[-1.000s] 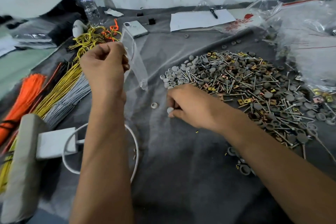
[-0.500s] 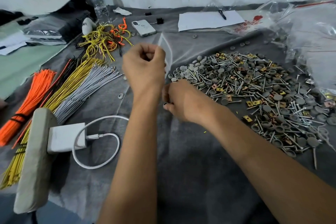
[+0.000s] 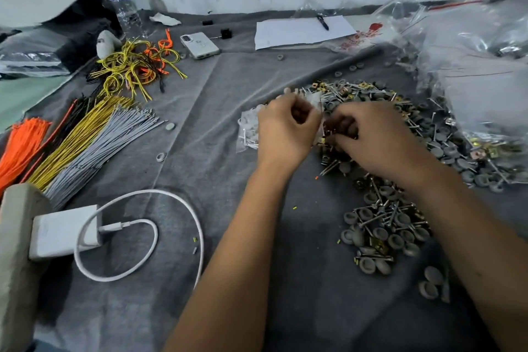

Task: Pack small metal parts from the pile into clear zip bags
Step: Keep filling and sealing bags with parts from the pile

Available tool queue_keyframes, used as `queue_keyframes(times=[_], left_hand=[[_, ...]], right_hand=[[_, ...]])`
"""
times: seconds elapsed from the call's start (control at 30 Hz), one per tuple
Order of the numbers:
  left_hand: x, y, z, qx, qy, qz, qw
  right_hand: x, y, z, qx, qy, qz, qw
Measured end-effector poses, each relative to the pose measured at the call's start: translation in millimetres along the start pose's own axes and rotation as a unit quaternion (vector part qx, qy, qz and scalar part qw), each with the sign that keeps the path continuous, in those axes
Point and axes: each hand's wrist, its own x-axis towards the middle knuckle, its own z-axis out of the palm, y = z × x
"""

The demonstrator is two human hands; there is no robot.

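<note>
From the head view, I have my left hand (image 3: 287, 130) curled, pinching the small clear zip bag (image 3: 248, 130) that lies at the pile's left edge, already holding a few pieces. My right hand (image 3: 368, 134) sits just beside it, fingers curled down into the pile of metal parts (image 3: 423, 134) on the grey cloth (image 3: 228, 88); whether it actually grips a part I cannot tell, the fingertips are blurred. My worry: if the bag mouth sags shut, parts will spill back or roll off toward the loose washers (image 3: 161, 156) at left.
</note>
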Motion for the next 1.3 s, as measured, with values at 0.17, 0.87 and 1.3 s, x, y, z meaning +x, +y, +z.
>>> queue_keyframes(times=[0.17, 0.87, 1.3], left_hand=[[-4.6, -13.5, 10.3, -0.021, -0.029, -0.02, 0.999], [-16.9, 1.7, 11.2, -0.199, -0.082, -0.017, 0.977], [-11.8, -7.9, 11.3, -0.148, 0.0, -0.041, 0.988]], right_hand=[[-11.1, 14.0, 2.5, 0.141, 0.123, 0.026, 0.982], [-15.1, 17.4, 11.1, 0.195, 0.154, -0.023, 0.968], [-18.9, 26.1, -15.3, 0.015, -0.045, -0.057, 0.997]])
